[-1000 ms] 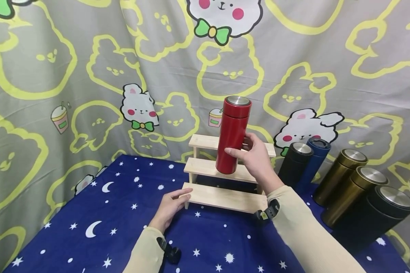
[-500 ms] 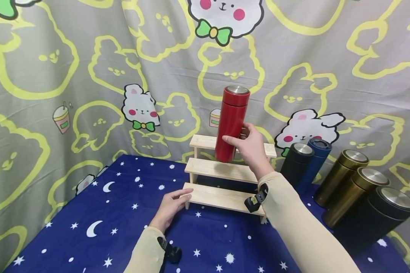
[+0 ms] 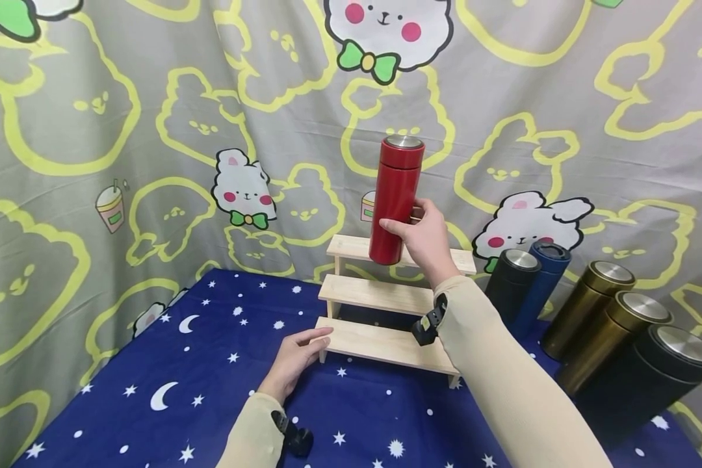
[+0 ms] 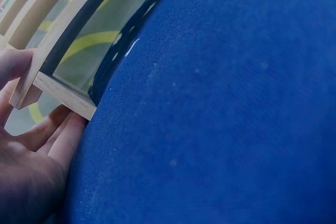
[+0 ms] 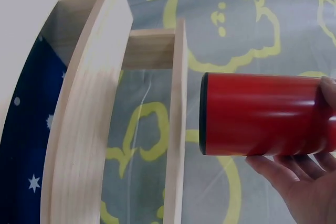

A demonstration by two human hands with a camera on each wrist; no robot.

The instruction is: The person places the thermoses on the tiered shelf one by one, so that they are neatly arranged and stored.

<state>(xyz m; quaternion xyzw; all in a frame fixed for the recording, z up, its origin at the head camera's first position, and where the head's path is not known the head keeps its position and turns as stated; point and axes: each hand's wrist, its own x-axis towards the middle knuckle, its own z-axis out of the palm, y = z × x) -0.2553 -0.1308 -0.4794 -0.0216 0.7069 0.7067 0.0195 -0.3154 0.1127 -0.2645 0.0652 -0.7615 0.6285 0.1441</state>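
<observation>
With my right hand point(image 3: 428, 237) I have the red bottle point(image 3: 399, 195) gripped around its lower half, thumb on the near side and fingers behind. The bottle is nearly upright, its silver-topped lid leaning a little towards the right end of the wooden stand point(image 3: 380, 294). From my right wrist, its dark base shows above the stand's top shelf point(image 3: 351, 246), with a gap between the two.

My left hand point(image 3: 294, 364) is clamped on the left end of the stand's bottom shelf point(image 3: 380, 344), digits above and below the board.

To the right of the stand are five more bottles: a slim black bottle point(image 3: 510, 283) and a blue bottle point(image 3: 543, 283) nearest it, then a brass bottle point(image 3: 585, 318), a second brass bottle point(image 3: 620, 344) and a wide black bottle point(image 3: 643, 383) furthest towards me. Under the stand lies a dark blue cloth point(image 3: 210, 396) with white stars and moons; behind it hangs a grey curtain point(image 3: 304, 130) with yellow animal outlines.
</observation>
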